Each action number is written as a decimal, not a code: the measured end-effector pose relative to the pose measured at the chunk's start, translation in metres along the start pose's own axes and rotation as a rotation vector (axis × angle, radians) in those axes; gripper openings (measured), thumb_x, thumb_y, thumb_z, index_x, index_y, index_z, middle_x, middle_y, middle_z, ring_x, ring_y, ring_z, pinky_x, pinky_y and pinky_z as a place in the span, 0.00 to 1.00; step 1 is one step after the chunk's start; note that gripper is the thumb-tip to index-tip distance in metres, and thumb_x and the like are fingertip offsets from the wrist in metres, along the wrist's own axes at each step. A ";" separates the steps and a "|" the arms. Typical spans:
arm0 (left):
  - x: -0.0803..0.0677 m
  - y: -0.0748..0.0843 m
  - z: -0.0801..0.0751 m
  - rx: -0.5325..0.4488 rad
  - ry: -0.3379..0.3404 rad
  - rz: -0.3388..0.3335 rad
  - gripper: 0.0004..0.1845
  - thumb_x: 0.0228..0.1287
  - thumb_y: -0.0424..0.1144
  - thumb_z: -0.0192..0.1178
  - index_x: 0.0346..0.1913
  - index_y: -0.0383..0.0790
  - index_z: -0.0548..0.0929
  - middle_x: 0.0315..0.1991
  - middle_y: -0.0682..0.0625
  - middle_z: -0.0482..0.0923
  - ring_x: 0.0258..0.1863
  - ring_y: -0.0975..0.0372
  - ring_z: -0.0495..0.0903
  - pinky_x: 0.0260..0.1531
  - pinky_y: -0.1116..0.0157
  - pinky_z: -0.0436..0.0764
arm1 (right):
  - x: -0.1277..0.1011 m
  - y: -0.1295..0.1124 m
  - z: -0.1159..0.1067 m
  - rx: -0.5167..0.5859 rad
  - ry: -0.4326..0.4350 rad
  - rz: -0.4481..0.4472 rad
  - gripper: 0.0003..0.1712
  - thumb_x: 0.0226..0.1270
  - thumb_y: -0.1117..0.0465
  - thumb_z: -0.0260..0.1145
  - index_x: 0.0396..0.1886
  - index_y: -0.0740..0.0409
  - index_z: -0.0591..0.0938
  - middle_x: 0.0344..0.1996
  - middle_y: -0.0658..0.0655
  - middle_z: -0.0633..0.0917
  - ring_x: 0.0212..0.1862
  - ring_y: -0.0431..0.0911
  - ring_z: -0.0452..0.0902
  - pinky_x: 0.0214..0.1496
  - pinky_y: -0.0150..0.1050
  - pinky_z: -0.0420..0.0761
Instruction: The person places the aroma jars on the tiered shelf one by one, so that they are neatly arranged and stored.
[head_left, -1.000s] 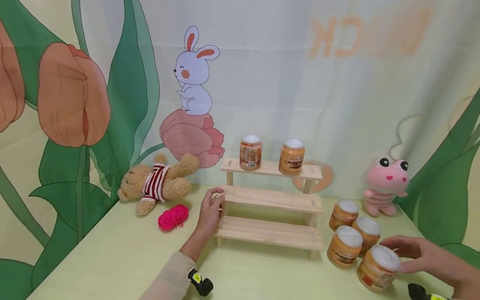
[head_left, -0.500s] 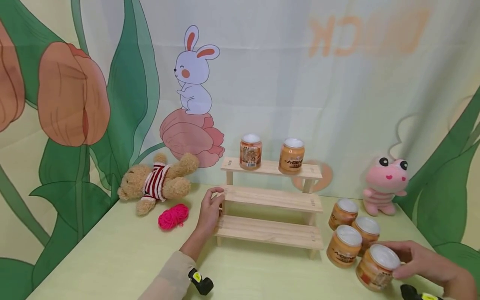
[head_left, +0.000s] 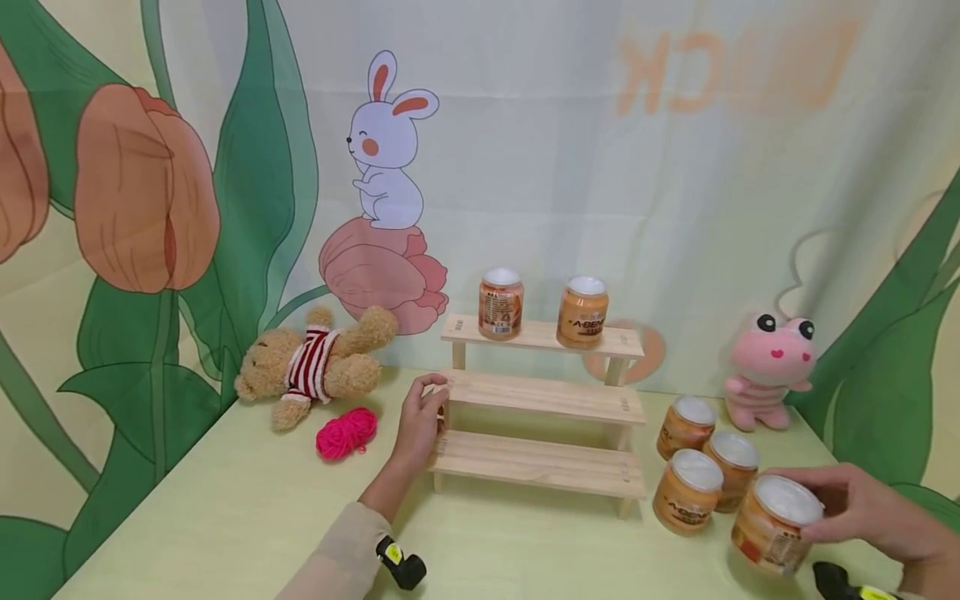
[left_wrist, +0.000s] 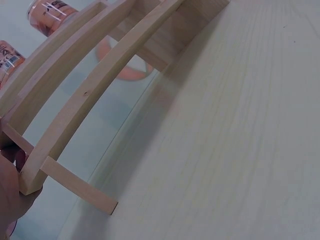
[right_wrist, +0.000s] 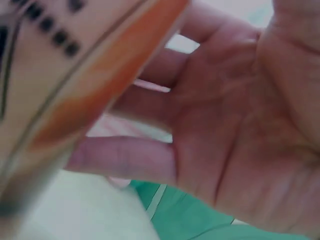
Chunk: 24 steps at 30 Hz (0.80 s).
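A three-tier wooden display shelf stands in the middle of the table. My left hand grips its left end by the middle and lower steps; in the left wrist view the fingers curl around the wood of the shelf. Over at the right, my right hand holds an orange-labelled jar with a white lid, thumb in front and fingers behind. That jar is tilted and seems just off the table. Its label fills the left of the right wrist view, blurred, beside my palm.
On the top step sit two similar jars, a left one and a right one. Three more jars cluster right of the shelf. A pink plush frog, teddy bear and pink yarn lie near the back cloth.
My right hand has closed in on the front jar and raised it slightly, moving it up and to the right, away from the other jars. The left hand stays on the shelf.
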<state>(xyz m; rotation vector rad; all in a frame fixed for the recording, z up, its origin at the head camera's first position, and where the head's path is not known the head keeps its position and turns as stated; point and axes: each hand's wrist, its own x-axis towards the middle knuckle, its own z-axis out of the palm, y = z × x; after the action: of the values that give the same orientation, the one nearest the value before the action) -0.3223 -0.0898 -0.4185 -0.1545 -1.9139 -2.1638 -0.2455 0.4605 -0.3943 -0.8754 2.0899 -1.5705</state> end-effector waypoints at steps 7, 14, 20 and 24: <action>0.001 0.000 0.001 -0.017 -0.004 -0.004 0.13 0.73 0.29 0.51 0.56 0.27 0.71 0.26 0.53 0.76 0.27 0.54 0.70 0.24 0.66 0.70 | 0.002 -0.028 0.006 -0.132 0.042 -0.084 0.38 0.63 0.84 0.56 0.70 0.54 0.74 0.54 0.53 0.85 0.51 0.46 0.83 0.44 0.45 0.84; 0.000 -0.001 0.001 -0.007 -0.001 0.006 0.13 0.73 0.29 0.51 0.56 0.28 0.72 0.26 0.53 0.76 0.26 0.53 0.70 0.23 0.65 0.70 | 0.026 -0.043 0.018 -0.210 0.081 -0.249 0.38 0.55 0.88 0.59 0.67 0.64 0.74 0.53 0.54 0.85 0.47 0.45 0.84 0.41 0.42 0.85; -0.001 -0.001 0.000 0.002 0.006 0.008 0.13 0.73 0.29 0.52 0.56 0.28 0.72 0.25 0.54 0.76 0.27 0.52 0.70 0.24 0.65 0.70 | 0.056 -0.051 0.032 -0.190 0.091 -0.326 0.37 0.53 0.89 0.62 0.66 0.73 0.72 0.53 0.55 0.83 0.48 0.45 0.83 0.43 0.41 0.84; 0.000 0.000 -0.001 0.003 0.000 0.014 0.13 0.73 0.29 0.51 0.56 0.28 0.71 0.25 0.53 0.76 0.28 0.51 0.70 0.24 0.65 0.70 | 0.079 -0.053 0.043 -0.198 0.095 -0.368 0.34 0.50 0.88 0.65 0.60 0.76 0.75 0.49 0.58 0.84 0.45 0.47 0.84 0.42 0.41 0.84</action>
<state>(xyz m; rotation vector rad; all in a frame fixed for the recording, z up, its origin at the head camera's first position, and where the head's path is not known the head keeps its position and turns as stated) -0.3221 -0.0906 -0.4189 -0.1667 -1.9104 -2.1524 -0.2630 0.3671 -0.3521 -1.3435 2.2791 -1.6223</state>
